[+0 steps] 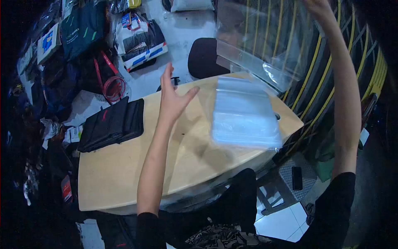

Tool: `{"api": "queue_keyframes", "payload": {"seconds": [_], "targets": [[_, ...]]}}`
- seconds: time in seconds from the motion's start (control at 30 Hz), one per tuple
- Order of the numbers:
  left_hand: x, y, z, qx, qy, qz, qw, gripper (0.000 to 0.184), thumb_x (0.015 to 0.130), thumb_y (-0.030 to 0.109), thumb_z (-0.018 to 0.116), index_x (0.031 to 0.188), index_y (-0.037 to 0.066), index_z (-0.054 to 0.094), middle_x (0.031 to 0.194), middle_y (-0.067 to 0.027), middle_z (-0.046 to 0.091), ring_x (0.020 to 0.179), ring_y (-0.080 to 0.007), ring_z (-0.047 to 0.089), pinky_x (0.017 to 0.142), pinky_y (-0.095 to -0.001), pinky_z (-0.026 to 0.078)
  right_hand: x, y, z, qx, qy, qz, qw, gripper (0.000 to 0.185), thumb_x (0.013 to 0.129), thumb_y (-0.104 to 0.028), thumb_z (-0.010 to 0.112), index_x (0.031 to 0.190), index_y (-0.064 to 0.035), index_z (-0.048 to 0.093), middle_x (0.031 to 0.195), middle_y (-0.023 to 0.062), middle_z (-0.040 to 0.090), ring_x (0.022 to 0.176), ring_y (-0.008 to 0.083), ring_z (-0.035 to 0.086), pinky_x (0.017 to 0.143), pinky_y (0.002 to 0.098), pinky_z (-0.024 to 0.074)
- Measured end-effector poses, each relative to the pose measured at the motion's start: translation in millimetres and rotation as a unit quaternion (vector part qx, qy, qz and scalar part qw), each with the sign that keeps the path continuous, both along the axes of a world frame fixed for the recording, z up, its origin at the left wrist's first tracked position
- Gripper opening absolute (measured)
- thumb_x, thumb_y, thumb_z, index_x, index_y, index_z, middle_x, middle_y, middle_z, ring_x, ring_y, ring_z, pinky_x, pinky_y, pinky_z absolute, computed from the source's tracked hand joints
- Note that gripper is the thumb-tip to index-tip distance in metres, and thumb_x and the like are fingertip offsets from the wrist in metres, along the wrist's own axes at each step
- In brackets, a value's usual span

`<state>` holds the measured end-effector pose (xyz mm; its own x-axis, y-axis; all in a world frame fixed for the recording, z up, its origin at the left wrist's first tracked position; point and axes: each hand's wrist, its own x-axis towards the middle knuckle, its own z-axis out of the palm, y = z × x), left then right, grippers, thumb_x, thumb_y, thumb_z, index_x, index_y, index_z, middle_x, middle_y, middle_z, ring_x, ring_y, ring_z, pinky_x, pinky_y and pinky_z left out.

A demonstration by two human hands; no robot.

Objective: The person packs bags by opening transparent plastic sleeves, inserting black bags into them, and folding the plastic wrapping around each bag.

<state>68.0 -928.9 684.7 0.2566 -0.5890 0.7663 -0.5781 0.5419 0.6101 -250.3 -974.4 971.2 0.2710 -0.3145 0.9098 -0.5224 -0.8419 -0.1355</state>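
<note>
My left hand is raised over the middle of the table, thumb and fingers spread, holding nothing. At the top right edge, my right hand is lifted high and partly cut off by the frame. From it hangs a large clear plastic bag, blurred by motion, through which the background shows. Below the bag, a stack of clear plastic bags lies flat on the right part of the table. Folded black fabric items, probably bags, are piled at the table's left end.
The wooden table has a curved near edge. Packaged goods and a red strap lie beyond it at left. A dark chair stands behind. Yellow-striped dark material is at right. A phone rests on a grey stool.
</note>
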Motion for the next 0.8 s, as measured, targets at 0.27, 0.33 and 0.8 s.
{"api": "queue_keyframes", "payload": {"seconds": [0.27, 0.33, 0.8], "targets": [[-72.0, -92.8, 3.8, 0.114, 0.101, -0.501, 0.852, 0.080, 0.075, 0.016, 0.079, 0.138, -0.001, 0.035, 0.137, -0.0194, 0.043, 0.129, -0.0281, 0.043, 0.099, -0.0401, 0.043, -29.1, 82.0, 55.5, -0.173, -0.099, -0.025, 0.980, 0.049, 0.096, -0.053, 0.047, 0.068, -0.0133, 0.044, 0.059, -0.0062, 0.035, 0.050, 0.0053, 0.030, 0.047, 0.0257, 0.0286], [-101.4, -63.6, -3.2, 0.168, 0.084, -0.522, 0.832, 0.044, 0.082, 0.010, 0.071, 0.120, -0.005, 0.056, 0.111, -0.0186, 0.063, 0.106, -0.0262, 0.061, 0.085, -0.0352, 0.052, -40.1, 79.9, 58.9, -0.199, -0.106, -0.048, 0.973, 0.047, 0.098, -0.049, 0.047, 0.068, -0.0130, 0.044, 0.059, -0.0062, 0.035, 0.050, 0.0053, 0.030, 0.047, 0.0263, 0.0283], [-4.7, 208.3, -131.8, 0.266, 0.488, -0.204, 0.806, 0.018, 0.089, 0.008, 0.064, 0.093, -0.010, 0.064, 0.080, -0.0154, 0.067, 0.072, -0.0207, 0.064, 0.065, -0.0310, 0.051, 145.0, -120.7, -90.9, 0.113, 0.128, -0.005, 0.985, 0.045, 0.095, -0.043, 0.054, 0.086, -0.0011, 0.066, 0.064, 0.0067, 0.062, 0.053, 0.0136, 0.057, 0.051, 0.0295, 0.0465]]}}
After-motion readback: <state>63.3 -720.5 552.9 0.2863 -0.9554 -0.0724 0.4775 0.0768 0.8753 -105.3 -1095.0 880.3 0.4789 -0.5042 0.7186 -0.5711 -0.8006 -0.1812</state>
